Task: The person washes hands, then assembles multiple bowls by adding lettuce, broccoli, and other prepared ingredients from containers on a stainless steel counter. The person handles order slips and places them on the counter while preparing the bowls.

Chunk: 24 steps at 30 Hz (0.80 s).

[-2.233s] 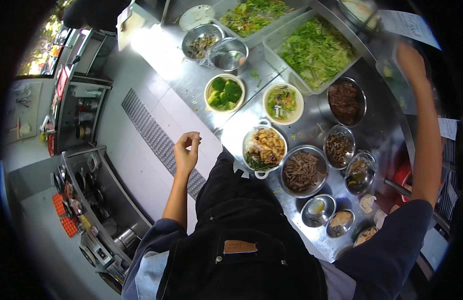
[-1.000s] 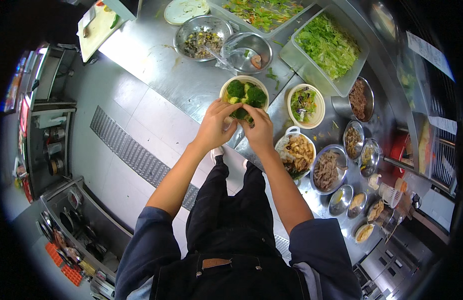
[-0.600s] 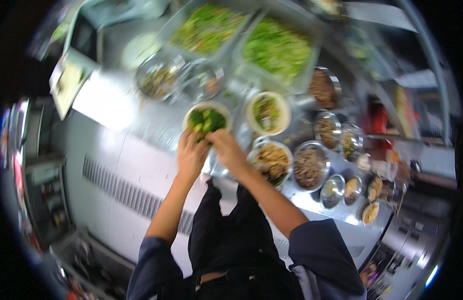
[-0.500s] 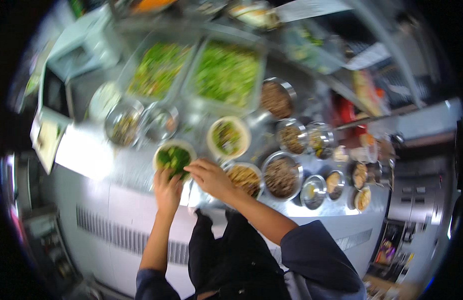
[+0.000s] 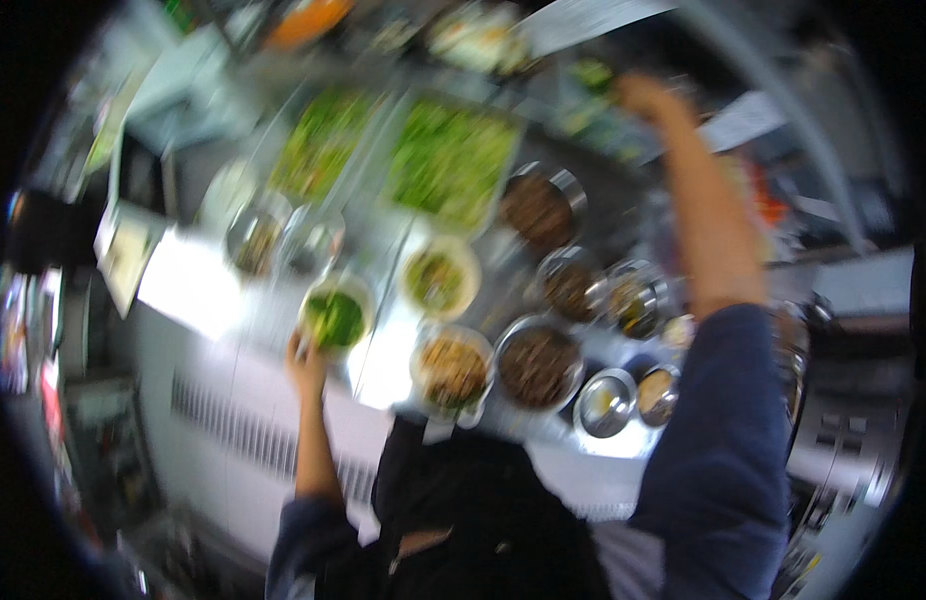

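The bowl of greens is pale-rimmed with bright green inside. Two steel trays hold leafy green, the round metal bowls dark brown, and the sleeve is navy blue.

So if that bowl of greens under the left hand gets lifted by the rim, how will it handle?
The bowl of greens looks rigid, so it probably will not flex. Leafy filling suggests it is light. The left hand touches only its near rim, so a one-sided lift may tip it. The picture is blurred.

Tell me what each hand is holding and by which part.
The left hand grips the bowl of greens by its near rim. The right hand reaches up toward the back shelf; blur hides whether it holds anything.
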Tool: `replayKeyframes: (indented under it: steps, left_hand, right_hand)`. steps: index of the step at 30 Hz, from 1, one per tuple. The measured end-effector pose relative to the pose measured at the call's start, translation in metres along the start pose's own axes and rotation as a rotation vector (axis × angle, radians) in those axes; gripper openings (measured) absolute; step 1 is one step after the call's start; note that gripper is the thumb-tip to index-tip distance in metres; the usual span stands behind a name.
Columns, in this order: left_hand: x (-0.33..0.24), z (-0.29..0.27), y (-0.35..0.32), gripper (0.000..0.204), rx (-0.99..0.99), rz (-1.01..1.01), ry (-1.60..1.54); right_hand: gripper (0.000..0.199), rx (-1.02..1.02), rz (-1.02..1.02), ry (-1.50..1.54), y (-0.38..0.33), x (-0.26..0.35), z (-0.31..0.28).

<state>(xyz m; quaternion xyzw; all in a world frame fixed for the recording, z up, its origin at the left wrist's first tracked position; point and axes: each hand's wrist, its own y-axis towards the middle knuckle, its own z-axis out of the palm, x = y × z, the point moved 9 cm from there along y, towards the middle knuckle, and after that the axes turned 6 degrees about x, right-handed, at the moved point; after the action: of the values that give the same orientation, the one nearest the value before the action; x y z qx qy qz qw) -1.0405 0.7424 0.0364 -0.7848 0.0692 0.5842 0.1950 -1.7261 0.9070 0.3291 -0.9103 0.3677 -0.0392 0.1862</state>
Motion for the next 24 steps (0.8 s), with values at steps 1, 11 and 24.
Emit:
replayKeyframes:
  steps: [1,11,24]
  left_hand:
    - [-0.001,-0.006,-0.001,0.047,-0.03,0.044,0.071]
    - [0.016,0.0,-0.008,0.027,-0.015,-0.352,-0.394]
    - [-0.058,-0.029,0.011,0.026,-0.034,0.114,-0.18]
  right_hand:
    - [0.027,-0.003,-0.125,-0.043,0.004,0.006,0.002]
    - [0.05,-0.527,0.074,-0.201,-0.077,-0.018,-0.072]
    - [0.033,0.449,-0.269,1.844,-0.201,0.364,0.213]
